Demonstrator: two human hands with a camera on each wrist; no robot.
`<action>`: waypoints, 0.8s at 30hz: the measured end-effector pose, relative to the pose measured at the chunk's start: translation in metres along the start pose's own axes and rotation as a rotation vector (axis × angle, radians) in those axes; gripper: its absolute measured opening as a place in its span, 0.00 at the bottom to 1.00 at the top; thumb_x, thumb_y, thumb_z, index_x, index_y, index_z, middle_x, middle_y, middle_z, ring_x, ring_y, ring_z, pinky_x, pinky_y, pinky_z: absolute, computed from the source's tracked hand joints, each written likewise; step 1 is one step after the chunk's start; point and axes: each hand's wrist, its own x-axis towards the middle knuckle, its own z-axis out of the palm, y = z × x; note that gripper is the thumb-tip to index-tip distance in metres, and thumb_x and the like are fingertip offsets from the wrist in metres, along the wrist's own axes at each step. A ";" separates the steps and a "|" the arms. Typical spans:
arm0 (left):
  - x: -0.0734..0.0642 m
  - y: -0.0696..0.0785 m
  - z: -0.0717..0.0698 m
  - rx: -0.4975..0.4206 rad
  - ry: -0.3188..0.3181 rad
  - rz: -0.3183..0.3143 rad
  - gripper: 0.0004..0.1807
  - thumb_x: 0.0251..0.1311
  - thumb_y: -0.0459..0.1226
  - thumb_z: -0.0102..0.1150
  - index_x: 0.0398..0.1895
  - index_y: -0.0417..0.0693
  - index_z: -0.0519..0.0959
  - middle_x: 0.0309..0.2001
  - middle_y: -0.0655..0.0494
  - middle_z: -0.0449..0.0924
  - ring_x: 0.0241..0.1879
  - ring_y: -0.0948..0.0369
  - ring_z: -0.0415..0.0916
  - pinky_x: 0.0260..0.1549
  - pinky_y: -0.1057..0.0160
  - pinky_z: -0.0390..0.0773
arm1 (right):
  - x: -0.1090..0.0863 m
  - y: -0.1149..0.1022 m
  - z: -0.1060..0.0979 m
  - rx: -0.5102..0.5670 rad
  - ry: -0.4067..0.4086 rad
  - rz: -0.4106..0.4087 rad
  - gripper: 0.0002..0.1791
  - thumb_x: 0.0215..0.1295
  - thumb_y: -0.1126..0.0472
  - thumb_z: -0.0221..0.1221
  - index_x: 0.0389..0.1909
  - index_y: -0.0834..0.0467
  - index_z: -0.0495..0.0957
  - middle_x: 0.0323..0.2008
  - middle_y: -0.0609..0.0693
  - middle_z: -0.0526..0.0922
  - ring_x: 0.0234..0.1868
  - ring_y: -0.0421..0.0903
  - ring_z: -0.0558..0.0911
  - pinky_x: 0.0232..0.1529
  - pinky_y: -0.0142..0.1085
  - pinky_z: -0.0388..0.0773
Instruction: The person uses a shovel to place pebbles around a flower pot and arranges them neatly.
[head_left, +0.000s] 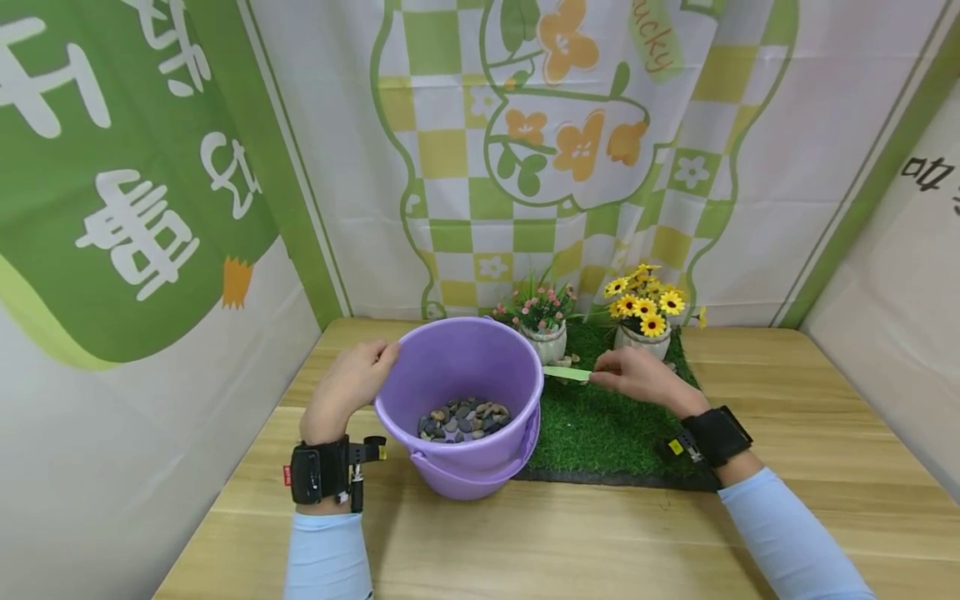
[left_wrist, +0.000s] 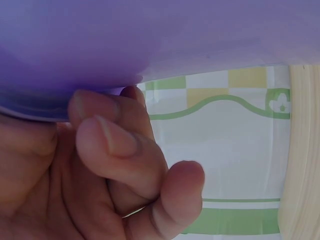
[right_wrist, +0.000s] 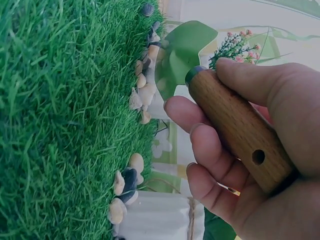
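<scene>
A purple bucket (head_left: 453,367) stands tilted on the wooden table with several grey and brown pebbles (head_left: 465,418) on its bottom. My left hand (head_left: 352,387) grips the bucket's left rim; up close, curled fingers (left_wrist: 120,145) lie against the purple plastic. To the right, my right hand (head_left: 637,375) holds a small garden trowel (head_left: 566,374) by its wooden handle (right_wrist: 235,125). The trowel's green blade (right_wrist: 185,55) points left toward the bucket's right rim, above the artificial grass mat (head_left: 600,429).
Behind the mat's back edge stand a white pot of pink flowers (head_left: 547,342) and a white pot of yellow flowers (head_left: 645,337). Small stones (right_wrist: 145,95) line the grass near the pots. Printed cloth (head_left: 360,167) hangs around the table (head_left: 570,542). The bucket's handle (head_left: 528,442) hangs down its side.
</scene>
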 end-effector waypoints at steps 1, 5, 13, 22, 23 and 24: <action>0.000 0.000 0.000 -0.004 -0.003 -0.003 0.27 0.74 0.51 0.33 0.52 0.41 0.76 0.38 0.48 0.79 0.36 0.54 0.76 0.35 0.54 0.74 | -0.001 0.001 0.000 0.000 0.001 -0.010 0.12 0.69 0.53 0.54 0.37 0.55 0.82 0.24 0.50 0.79 0.18 0.40 0.67 0.23 0.36 0.63; -0.001 0.000 0.000 -0.012 -0.006 -0.012 0.27 0.74 0.51 0.33 0.51 0.41 0.76 0.38 0.48 0.79 0.36 0.54 0.76 0.34 0.54 0.74 | -0.006 0.005 -0.002 0.033 0.009 -0.011 0.12 0.69 0.54 0.54 0.38 0.57 0.82 0.26 0.51 0.80 0.20 0.42 0.71 0.25 0.38 0.65; -0.001 0.001 -0.002 -0.014 0.005 -0.009 0.28 0.74 0.52 0.32 0.53 0.42 0.76 0.38 0.48 0.79 0.38 0.53 0.76 0.36 0.52 0.74 | -0.012 0.008 -0.009 0.068 0.023 0.029 0.14 0.69 0.54 0.55 0.43 0.60 0.82 0.29 0.53 0.82 0.28 0.51 0.79 0.28 0.40 0.71; -0.002 0.001 -0.001 -0.003 0.010 -0.002 0.27 0.74 0.51 0.33 0.52 0.41 0.76 0.37 0.48 0.79 0.38 0.53 0.76 0.35 0.53 0.74 | -0.014 0.008 -0.006 0.047 0.051 -0.018 0.12 0.68 0.56 0.55 0.42 0.59 0.82 0.28 0.51 0.81 0.25 0.41 0.76 0.28 0.39 0.70; -0.002 0.001 -0.001 -0.005 0.006 -0.003 0.28 0.74 0.51 0.33 0.52 0.41 0.76 0.37 0.48 0.80 0.37 0.53 0.76 0.35 0.53 0.74 | -0.015 0.009 -0.006 0.050 0.053 -0.012 0.12 0.68 0.56 0.56 0.42 0.59 0.82 0.28 0.51 0.81 0.25 0.42 0.76 0.28 0.39 0.71; -0.002 0.002 -0.001 -0.010 0.002 -0.001 0.28 0.74 0.51 0.33 0.53 0.40 0.76 0.37 0.48 0.80 0.37 0.53 0.77 0.35 0.53 0.74 | -0.016 0.009 -0.005 0.054 0.057 -0.011 0.12 0.68 0.56 0.56 0.42 0.59 0.82 0.29 0.52 0.82 0.26 0.43 0.77 0.28 0.39 0.71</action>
